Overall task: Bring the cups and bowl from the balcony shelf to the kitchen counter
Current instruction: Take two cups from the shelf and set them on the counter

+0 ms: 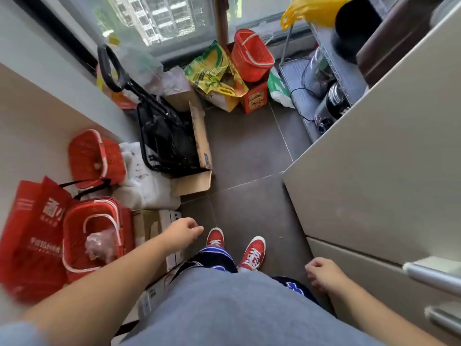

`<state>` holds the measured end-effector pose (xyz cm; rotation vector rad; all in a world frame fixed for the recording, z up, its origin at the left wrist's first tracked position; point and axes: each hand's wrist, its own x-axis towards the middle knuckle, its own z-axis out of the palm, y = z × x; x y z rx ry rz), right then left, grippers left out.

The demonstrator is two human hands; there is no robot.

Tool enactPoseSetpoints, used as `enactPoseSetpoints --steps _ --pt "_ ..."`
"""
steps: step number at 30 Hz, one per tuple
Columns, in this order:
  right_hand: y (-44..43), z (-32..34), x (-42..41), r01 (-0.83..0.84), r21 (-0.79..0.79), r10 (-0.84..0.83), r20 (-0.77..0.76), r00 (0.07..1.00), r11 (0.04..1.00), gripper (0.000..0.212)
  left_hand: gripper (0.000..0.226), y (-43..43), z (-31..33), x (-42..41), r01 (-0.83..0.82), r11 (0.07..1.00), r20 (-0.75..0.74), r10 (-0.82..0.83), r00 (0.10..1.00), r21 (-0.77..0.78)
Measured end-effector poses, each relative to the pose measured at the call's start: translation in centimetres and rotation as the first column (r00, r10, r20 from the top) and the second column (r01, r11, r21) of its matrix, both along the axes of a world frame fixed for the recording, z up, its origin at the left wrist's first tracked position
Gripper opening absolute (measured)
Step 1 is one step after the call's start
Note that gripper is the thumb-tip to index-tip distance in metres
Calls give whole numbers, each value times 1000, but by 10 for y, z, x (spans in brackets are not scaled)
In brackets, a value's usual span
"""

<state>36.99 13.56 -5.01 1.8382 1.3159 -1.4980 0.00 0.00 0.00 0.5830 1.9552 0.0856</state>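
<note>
**Balcony, both hands empty**

Looking straight down, I had my red sneakers (215, 238) on the dark tile floor (249, 151). The left hand (183, 232) hung over a cardboard box (152, 226) with its fingers loosely curled, holding nothing. Same with the right hand (321, 273), loosely curled and empty, just beside the white cabinet (374, 158).

The wire shelf (287, 46) was up in the far right corner, well apart from both hands. It had a black round container (354, 28) up top, a yellow plastic bag (309, 8) and a shiny steel appliance (334, 98) lower down. Honestly couldn't make out any cups or a bowl on it from that angle.

The left wall was all clutter: a red paper bag (32, 233), red baskets (96, 156) and a folded black cart (162, 136).
</note>
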Motion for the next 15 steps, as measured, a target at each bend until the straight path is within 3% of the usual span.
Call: enactPoseSetpoints --steps 2,15 --pt "23 -2 -15 -80 45 80 2 997 996 20 20 -1 3 -6 -40 999 -17 40 999 -2" --pt "192 38 -240 -50 150 85 -237 968 987 18 21 11 -4 -125 -116 984 -43 111 993 -136"
